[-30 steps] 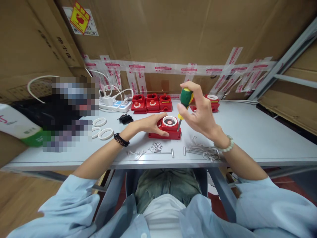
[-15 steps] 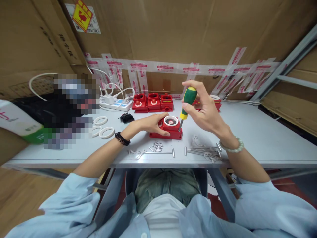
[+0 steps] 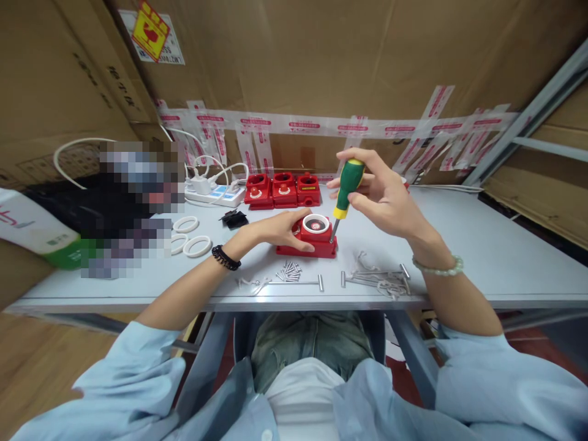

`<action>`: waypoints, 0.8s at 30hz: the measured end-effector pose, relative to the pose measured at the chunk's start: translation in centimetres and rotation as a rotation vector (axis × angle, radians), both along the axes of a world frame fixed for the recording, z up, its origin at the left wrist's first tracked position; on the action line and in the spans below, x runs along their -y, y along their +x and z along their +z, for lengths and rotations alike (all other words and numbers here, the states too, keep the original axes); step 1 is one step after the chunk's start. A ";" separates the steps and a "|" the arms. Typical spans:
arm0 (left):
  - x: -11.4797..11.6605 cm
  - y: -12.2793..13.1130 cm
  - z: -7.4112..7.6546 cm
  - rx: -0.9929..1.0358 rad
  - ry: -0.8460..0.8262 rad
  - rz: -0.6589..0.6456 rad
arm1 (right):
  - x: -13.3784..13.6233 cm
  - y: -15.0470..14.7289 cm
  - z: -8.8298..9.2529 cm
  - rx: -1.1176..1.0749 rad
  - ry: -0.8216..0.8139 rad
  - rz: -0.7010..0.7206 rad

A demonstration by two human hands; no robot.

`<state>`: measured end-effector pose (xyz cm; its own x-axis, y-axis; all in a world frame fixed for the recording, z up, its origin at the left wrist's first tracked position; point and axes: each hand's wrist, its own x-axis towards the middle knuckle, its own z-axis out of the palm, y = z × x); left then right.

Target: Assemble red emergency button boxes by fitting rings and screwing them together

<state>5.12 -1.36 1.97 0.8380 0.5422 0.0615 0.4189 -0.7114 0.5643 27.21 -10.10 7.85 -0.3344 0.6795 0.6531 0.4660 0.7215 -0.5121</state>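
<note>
A red plastic box (image 3: pixel 316 239) with a white ring round its top opening sits on the grey table (image 3: pixel 482 245) in front of me. My left hand (image 3: pixel 275 229) lies over the box's left side, fingers curled against it. My right hand (image 3: pixel 383 193) grips a screwdriver (image 3: pixel 345 191) with a green and yellow handle, held nearly upright. Its tip rests at the box's front right corner. A small heap of loose screws (image 3: pixel 289 271) lies just in front of the box.
Three red boxes (image 3: pixel 282 190) stand in a row at the back beside a white power strip (image 3: pixel 214 195). White rings (image 3: pixel 190 236) lie to the left, with metal pins (image 3: pixel 376 280) at the front edge. Taped cardboard boxes wall off the back.
My right hand has turned on the screwdriver, and my wrist has swung out to the right. The handle now leans slightly. My left hand and the red box stay put.
</note>
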 end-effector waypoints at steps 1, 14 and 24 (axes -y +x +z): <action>0.0 0.0 0.0 -0.003 0.007 0.003 | 0.0 0.0 0.0 -0.005 -0.005 -0.010; 0.3 0.1 0.3 0.022 -0.044 -0.011 | -0.3 0.2 0.0 -0.057 -0.058 0.041; 0.3 0.0 0.2 0.042 -0.065 -0.010 | -0.8 0.3 -0.5 -0.001 0.029 -0.073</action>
<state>5.14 -1.61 2.22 0.8407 0.5380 0.0617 0.3872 -0.6768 0.6261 27.46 -9.33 7.32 -0.2837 0.6827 0.6734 0.5173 0.7002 -0.4920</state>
